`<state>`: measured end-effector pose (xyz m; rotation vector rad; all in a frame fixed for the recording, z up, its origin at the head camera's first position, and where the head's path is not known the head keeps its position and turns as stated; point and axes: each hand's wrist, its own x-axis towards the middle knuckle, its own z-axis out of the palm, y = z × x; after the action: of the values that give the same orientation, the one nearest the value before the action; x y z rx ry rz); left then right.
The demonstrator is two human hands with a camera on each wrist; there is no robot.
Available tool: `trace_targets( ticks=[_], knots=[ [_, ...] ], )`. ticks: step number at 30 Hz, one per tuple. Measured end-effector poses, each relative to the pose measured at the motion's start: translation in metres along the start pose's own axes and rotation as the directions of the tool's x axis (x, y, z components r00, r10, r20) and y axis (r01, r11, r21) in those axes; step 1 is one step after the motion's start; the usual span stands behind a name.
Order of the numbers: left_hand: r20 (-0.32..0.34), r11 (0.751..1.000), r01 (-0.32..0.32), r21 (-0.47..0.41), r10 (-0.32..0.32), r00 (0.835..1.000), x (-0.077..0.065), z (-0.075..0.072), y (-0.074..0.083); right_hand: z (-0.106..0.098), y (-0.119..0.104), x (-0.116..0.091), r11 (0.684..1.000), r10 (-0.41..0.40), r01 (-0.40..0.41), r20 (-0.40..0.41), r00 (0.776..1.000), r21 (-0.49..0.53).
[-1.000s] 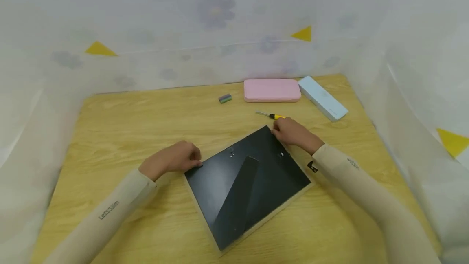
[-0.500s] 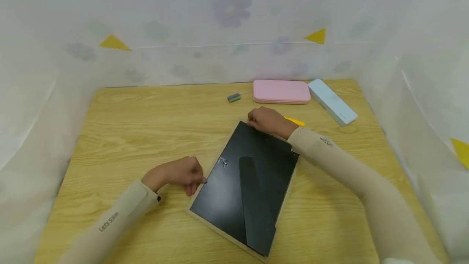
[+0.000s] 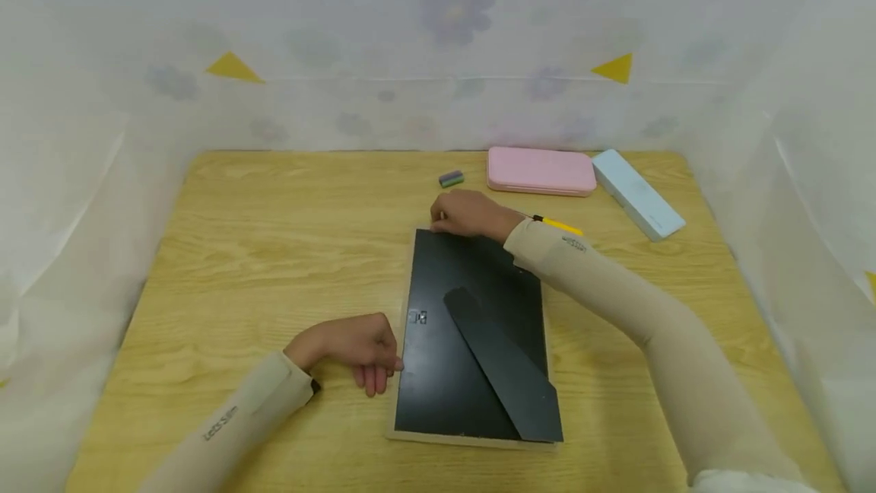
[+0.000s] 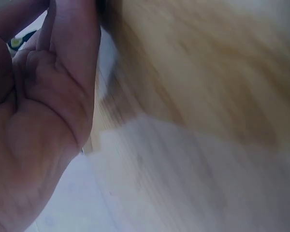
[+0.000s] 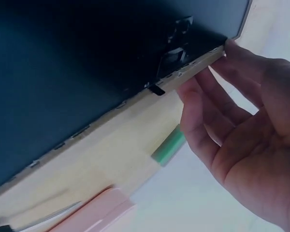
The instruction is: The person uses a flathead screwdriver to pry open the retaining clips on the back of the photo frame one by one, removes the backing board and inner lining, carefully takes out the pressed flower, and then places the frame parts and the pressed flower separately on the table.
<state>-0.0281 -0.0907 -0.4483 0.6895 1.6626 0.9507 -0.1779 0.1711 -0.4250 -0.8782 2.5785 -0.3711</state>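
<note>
A picture frame (image 3: 438, 394) with a black back and a pale wooden rim lies back side up, its long sides running away from me. The dark stand leg (image 3: 503, 367) slants across its back. My right hand (image 3: 468, 213) grips the far edge, thumb on the backing and fingers under the rim in the right wrist view, near a small metal hanger (image 5: 174, 55). At the left edge my left hand (image 3: 359, 341) pinches the rim with its fingertips, the other fingers hanging down beside it. In the left wrist view its palm (image 4: 34, 125) shows, the fingertips hidden.
Behind the frame sit a small purple and green block (image 3: 452, 179), a pink case (image 3: 541, 171) and a light blue box (image 3: 638, 195). A yellow-handled screwdriver (image 3: 561, 227) lies partly behind my right forearm. White curtains (image 3: 328, 14) enclose the table (image 3: 274, 242).
The picture frame has turned counterclockwise from a slant to nearly straight. My right hand has travelled left with the far edge, and my left hand has come down and slightly right.
</note>
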Motion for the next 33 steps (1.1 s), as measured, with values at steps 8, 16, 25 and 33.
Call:
trace_targets(
  ticks=[8,16,25,33],
  knots=[
    [0.024,1.0,0.011,-0.021,-0.01,1.0,0.008,0.007,0.006,-0.001,-0.012,0.013,0.999,-0.004,0.004,0.018,1.0,-0.033],
    [-0.13,1.0,-0.001,-0.008,0.0,0.992,0.004,-0.011,0.003,-0.008,-0.014,-0.025,0.99,0.112,-0.101,-0.115,0.987,0.1],
    [-0.431,0.996,-0.002,-0.089,-0.037,0.902,0.014,-0.043,0.007,0.021,-0.014,-0.126,0.8,0.19,-0.228,0.125,0.974,0.555],
    [-0.487,0.987,0.033,-0.159,-0.107,0.867,0.017,-0.051,0.004,0.063,-0.03,-0.155,0.651,0.176,-0.269,0.203,0.963,0.71]
  ],
)
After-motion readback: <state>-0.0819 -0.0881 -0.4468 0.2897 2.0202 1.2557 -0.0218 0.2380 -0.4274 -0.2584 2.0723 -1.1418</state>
